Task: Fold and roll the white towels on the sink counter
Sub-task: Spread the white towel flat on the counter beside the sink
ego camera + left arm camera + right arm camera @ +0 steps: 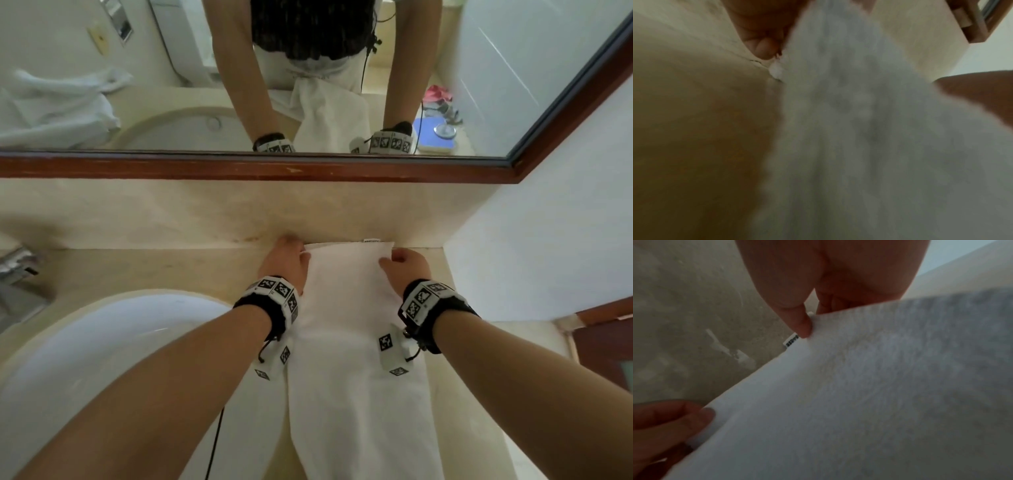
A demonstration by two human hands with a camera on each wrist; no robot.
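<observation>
- The towel runs off the bottom of the head view, so its near end is cut off; a small label pokes out at its far edge, its print too small to read.
- Both wrist views are blurred and dim; the left wrist view shows mostly towel pile and counter.
- The left hand pinches the far left corner of the towel, fingers curled under the edge against the backsplash.
- The right hand pinches the far right corner; in the right wrist view the thumb lies on top of the cloth with fingers beneath.
- The towel lies as a long narrow strip on the counter, just right of the sink, its far edge touching the backsplash.
- The sink is a white basin, only partly in view; part of a metal faucet shows at the left edge.
- The counter is beige stone, with a wood-framed mirror above and a white wall on the right.
- The mirror reflects a heap of white towels on the far left.
</observation>
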